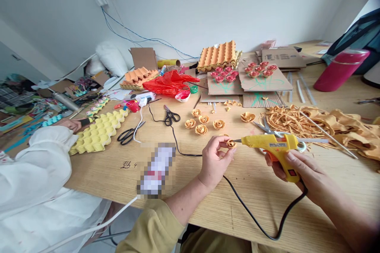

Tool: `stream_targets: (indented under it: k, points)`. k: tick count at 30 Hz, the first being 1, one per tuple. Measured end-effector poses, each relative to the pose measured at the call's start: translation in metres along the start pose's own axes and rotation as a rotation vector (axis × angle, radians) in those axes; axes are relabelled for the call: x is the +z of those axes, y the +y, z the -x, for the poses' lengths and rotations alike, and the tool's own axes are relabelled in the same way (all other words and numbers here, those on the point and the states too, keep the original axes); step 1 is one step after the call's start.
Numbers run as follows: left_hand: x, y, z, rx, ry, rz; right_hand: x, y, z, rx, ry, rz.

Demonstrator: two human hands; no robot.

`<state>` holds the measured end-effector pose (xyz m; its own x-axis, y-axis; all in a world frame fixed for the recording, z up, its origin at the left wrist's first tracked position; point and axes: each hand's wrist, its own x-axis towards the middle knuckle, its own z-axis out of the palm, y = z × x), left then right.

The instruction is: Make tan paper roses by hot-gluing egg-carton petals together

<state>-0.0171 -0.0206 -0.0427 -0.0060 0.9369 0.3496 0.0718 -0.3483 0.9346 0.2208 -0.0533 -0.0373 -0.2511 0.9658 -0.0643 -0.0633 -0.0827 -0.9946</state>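
Pinched between the fingers of my left hand is a small orange paper-pulp flower. My right hand grips a yellow glue gun, with a clear glue stick poking out of its back end. The gun's nozzle points left, right at the flower; whether it touches cannot be made out. Beyond my left hand lies a group of several finished orange flowers, and another orange flower sits apart to their right. The gun's black cord loops down over the table.
Orange pulp strips and scissors lie right. Black scissors rest mid-table. Red flowers stand on cardboard behind, near stacked egg trays. A pink bottle stands far right. At left, a co-worker's hand is by a yellow egg tray.
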Motion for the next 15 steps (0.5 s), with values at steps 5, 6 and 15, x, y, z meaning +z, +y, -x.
stream_targets:
  k: [5,6,15]
  points:
    - [-0.0002,0.0002,-0.0005,-0.001,0.001,-0.013,-0.0004,0.0002,-0.0008,-0.013,0.022,0.028]
    - [-0.0003,0.0001,-0.0006,-0.001,0.001,-0.017,-0.0008,0.0003,-0.0007,-0.011,0.026,0.032]
    - [-0.0008,-0.0004,-0.0002,0.021,0.002,-0.020,-0.0017,0.0009,-0.0005,-0.023,0.037,0.042]
